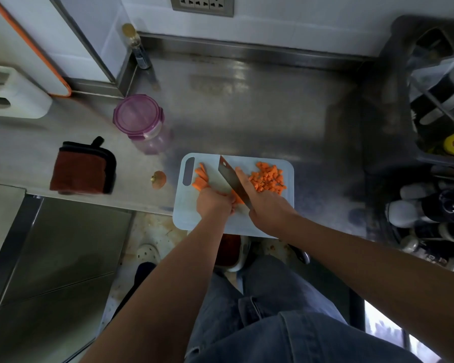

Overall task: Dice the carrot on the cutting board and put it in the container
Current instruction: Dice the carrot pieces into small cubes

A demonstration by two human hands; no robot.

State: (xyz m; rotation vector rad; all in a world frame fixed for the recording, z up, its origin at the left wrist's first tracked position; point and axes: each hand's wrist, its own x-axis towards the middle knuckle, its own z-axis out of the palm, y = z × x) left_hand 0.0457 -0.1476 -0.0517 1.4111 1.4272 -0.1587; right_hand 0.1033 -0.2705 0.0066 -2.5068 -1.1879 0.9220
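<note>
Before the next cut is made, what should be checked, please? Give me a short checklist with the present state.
1. Left hand holds the carrot strips down: ok.
2. Right hand grips the knife: ok.
3. Left fingers clear of the knife: cannot tell, they are curled close beside it.
4. Diced pile lies on the cutting board, right of the knife: ok.
5. Container open to receive dice: not ok, its purple lid is on.

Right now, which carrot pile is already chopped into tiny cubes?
The pile on the right side of the cutting board, beyond the knife. The carrot under the left hand is long strips.
</note>
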